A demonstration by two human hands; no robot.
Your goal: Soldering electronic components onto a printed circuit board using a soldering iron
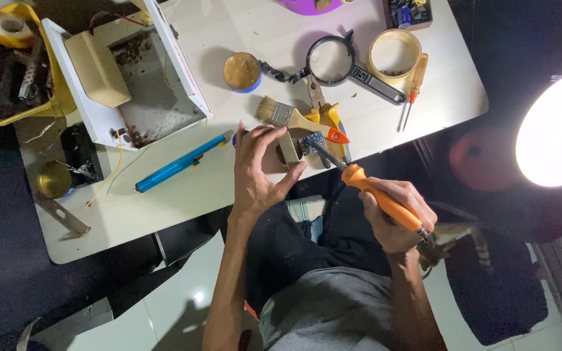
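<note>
Clearly we are bracing a small blue circuit board at the near edge of the pale table so that it cannot slide: our left hand arches over it, thumb and fingertips pinching what looks like a small round holder beneath the board, though the fingers hide most of that piece and we cannot say exactly what it is. Our right hand is clenched around the orange handle of a soldering iron, held low and slanted like a pen so its dark tip meets the board from the right; whether the tip actually touches a joint is too small to make out. Just behind the board lie a flat paintbrush and yellow-handled pliers, near enough to grab without shifting the grip. Farther back sit a magnifying glass, a roll of tape, a thin screwdriver and a round tin of brownish paste. A blue pen-shaped tool rests to the left, well apart from the hands. At the far left an opened white casing shows a dirty interior, and a yellow tray of 2 or more tools is cut off by the frame edge. A bright lamp at the right washes out its surroundings, and the iron's cord disappears below the wrist.
</note>
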